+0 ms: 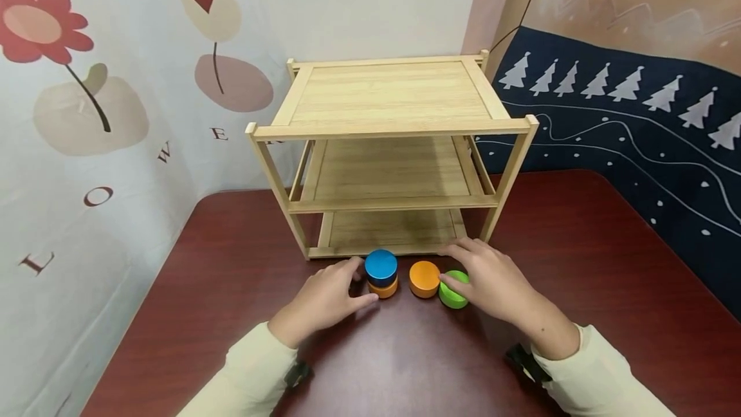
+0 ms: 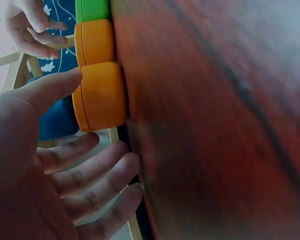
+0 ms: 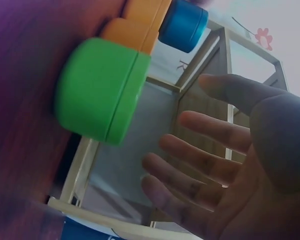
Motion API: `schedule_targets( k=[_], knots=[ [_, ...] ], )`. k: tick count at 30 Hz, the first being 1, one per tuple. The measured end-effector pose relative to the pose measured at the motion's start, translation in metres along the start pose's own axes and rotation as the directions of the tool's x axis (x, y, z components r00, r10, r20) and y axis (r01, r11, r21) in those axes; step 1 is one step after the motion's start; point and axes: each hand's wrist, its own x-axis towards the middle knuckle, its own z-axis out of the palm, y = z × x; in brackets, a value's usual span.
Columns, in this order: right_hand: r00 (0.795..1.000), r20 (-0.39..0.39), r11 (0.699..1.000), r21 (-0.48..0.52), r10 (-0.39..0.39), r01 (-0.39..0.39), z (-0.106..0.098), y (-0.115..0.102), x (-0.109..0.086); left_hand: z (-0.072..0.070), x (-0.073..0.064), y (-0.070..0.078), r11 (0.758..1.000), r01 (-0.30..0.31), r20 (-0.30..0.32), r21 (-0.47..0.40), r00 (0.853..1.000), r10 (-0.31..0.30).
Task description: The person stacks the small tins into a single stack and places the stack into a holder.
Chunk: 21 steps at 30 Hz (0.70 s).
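Observation:
A blue round container (image 1: 381,265) sits on top of an orange lidded jar (image 1: 383,289). Beside this stack, a second orange jar (image 1: 425,279) and a green lidded jar (image 1: 452,299) stand in a row on the table. My left hand (image 1: 325,295) is at the stack's left side, thumb and fingers spread apart around it. In the left wrist view its thumb overlaps the lower orange jar (image 2: 104,95). On the other side, my right hand (image 1: 493,280) hovers by the green jar (image 3: 97,90), fingers loosely extended, gripping nothing; its thumb overlaps that jar in the head view.
A three-tier wooden shelf (image 1: 393,129) stands right behind the jars, its lowest rail close to them. The dark red tabletop (image 1: 399,365) extends around it. Printed cloths (image 1: 359,5) hang behind and at the sides.

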Motion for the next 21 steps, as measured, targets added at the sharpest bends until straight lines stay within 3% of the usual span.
schedule_targets(
  k=[13,21],
  knots=[
    [0.992,0.129,0.999,0.046,-0.009,0.003,-0.005,0.01,-0.003,0.003,0.001,0.002,0.998,-0.052,-0.008,0.047,0.999,0.052],
    [0.985,0.172,0.999,0.048,-0.027,0.019,-0.005,0.014,0.0,0.005,0.001,0.0,0.995,-0.056,-0.063,0.078,0.996,0.061]
  ],
)
